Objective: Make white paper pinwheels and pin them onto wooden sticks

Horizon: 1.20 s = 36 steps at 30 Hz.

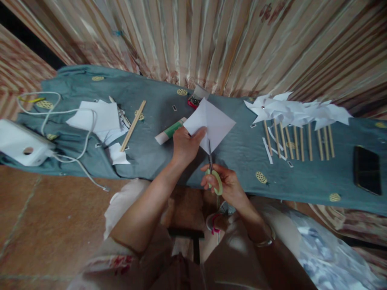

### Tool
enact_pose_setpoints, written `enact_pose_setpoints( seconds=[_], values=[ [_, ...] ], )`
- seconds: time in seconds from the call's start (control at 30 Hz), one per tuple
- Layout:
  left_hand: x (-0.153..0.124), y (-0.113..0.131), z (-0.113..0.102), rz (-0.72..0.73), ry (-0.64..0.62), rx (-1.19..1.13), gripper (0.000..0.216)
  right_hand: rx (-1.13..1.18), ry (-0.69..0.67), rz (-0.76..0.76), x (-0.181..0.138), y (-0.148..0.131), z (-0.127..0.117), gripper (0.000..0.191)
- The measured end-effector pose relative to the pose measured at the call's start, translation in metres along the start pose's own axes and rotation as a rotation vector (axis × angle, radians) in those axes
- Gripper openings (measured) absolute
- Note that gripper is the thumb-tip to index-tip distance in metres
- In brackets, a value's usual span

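Observation:
My left hand [186,147] pinches a square of white paper [219,123] by its left side, thumb on top. The paper is turned corner-down and has a crease through its middle. In my right hand [225,183] is a pair of scissors [216,181] with pale green handles, fingers through the loops. Their blades meet the paper's lower corner, along the crease. Beside my left hand lies a green and white glue stick [171,131]. Just behind the paper stands an open red box [193,100] of small metal pieces, partly covered by the paper.
Several white paper pinwheels [290,110] on wooden sticks lie in a row at right, near paper strips [267,151] and a black phone [367,170]. At left are paper sheets [102,114], wooden sticks [133,127] and a white device [26,143] with a cable.

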<state>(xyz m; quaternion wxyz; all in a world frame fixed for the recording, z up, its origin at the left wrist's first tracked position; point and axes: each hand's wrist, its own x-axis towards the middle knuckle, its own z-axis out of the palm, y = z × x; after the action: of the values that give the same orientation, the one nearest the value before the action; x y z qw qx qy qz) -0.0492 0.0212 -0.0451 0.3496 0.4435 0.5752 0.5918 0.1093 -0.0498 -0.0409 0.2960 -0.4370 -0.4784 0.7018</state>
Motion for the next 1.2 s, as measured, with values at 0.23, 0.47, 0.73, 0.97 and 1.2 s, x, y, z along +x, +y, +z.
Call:
enact_pose_setpoints(
  seconds=[0.23,0.47,0.73,0.97,1.2],
  values=[
    [-0.003,0.005,0.001,-0.043,-0.016,0.055,0.021,-0.02,0.016,-0.016,-0.001,0.0,0.0,0.044],
    [-0.006,0.011,0.002,-0.066,-0.018,0.049,0.02,0.001,0.029,-0.007,0.0,0.0,0.0,0.046],
    [-0.008,0.009,0.003,-0.084,-0.039,-0.007,0.019,0.016,0.039,0.008,0.001,-0.003,0.001,0.046],
    [-0.008,0.006,0.004,-0.087,-0.04,-0.031,0.02,0.021,0.045,0.009,0.002,-0.003,0.0,0.046],
    [-0.009,0.007,0.005,-0.111,-0.04,-0.045,0.01,0.009,0.071,0.016,0.002,-0.002,-0.001,0.047]
  ],
)
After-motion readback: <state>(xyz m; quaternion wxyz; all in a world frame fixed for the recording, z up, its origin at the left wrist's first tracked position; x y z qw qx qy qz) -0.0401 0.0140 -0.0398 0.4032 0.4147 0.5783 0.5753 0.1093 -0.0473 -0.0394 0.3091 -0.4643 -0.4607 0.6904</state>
